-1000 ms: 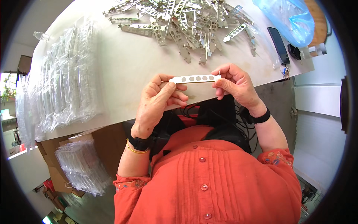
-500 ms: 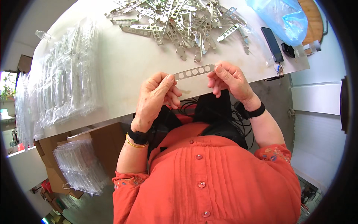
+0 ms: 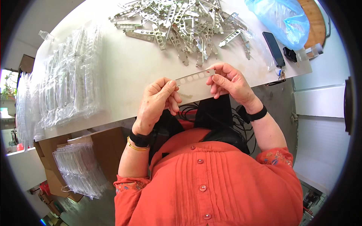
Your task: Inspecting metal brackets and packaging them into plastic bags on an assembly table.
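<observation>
Between my two hands, over the table's near edge, I hold a slim metal bracket (image 3: 192, 77) with a row of round holes along it. My left hand (image 3: 156, 100) pinches its left end between thumb and fingers. At the other end, my right hand (image 3: 234, 86) grips it with thumb and forefinger, the remaining fingers curled loosely below. Beyond my hands lies a loose heap of similar metal brackets (image 3: 175, 37), tangled at different angles on the white table (image 3: 120, 75).
Bundles of clear plastic sleeves (image 3: 69, 81) cover the table's left side. More sleeves (image 3: 81, 169) sit in a cardboard box (image 3: 107, 150) below. At right are a blue plastic bag (image 3: 281, 19), a phone (image 3: 273, 49), a small black object (image 3: 290, 54) and keys (image 3: 279, 72).
The bracket has tilted slightly, and its face now looks paler. My right hand has shifted a little left and nearer; my left hand has barely moved.
</observation>
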Motion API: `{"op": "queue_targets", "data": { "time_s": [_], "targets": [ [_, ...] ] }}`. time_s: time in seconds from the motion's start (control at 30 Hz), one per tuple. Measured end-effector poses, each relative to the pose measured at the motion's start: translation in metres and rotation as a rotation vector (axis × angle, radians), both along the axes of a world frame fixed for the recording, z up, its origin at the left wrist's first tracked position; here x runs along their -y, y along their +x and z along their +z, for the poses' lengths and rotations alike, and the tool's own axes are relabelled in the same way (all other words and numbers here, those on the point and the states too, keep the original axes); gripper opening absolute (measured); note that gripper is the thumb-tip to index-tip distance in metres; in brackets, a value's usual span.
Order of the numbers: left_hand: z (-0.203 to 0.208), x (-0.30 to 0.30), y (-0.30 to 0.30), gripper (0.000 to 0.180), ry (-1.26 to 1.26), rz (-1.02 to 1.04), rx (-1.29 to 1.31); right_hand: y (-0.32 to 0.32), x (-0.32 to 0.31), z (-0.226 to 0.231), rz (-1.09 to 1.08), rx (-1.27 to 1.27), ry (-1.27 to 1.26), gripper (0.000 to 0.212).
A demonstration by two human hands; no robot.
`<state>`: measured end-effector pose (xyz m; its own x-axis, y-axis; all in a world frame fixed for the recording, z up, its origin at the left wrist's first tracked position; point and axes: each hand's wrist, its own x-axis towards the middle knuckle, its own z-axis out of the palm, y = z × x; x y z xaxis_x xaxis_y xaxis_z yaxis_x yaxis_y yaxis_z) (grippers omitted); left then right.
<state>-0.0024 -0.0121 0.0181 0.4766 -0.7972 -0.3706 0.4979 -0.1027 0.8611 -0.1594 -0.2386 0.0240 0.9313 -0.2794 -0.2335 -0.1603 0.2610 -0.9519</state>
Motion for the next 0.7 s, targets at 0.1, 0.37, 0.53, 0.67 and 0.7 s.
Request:
{"op": "queue_targets", "data": {
  "time_s": [0.1,0.37,0.53,0.67,0.7],
  "targets": [
    [-0.0007,0.0006,-0.0003,0.026,-0.002,0.014,-0.005,-0.0029,-0.0002,-0.0040,0.006,-0.009,0.007,0.029],
    [-0.0009,0.0014,-0.0005,0.024,0.008,0.031,0.002,-0.0022,-0.0008,-0.0007,0.004,-0.007,0.004,0.025],
    [-0.0030,0.0040,-0.0026,0.023,-0.007,0.079,0.010,-0.0046,0.0017,-0.0042,0.041,0.014,-0.043,0.024],
    [-0.0062,0.0039,-0.0046,0.021,-0.037,0.125,0.018,-0.0048,-0.0003,-0.0088,0.055,0.061,-0.038,0.025],
    [-0.0052,0.0051,-0.0063,0.021,-0.032,0.136,0.022,-0.0048,-0.0005,-0.0090,0.053,0.056,-0.045,0.026]
  ]
}}
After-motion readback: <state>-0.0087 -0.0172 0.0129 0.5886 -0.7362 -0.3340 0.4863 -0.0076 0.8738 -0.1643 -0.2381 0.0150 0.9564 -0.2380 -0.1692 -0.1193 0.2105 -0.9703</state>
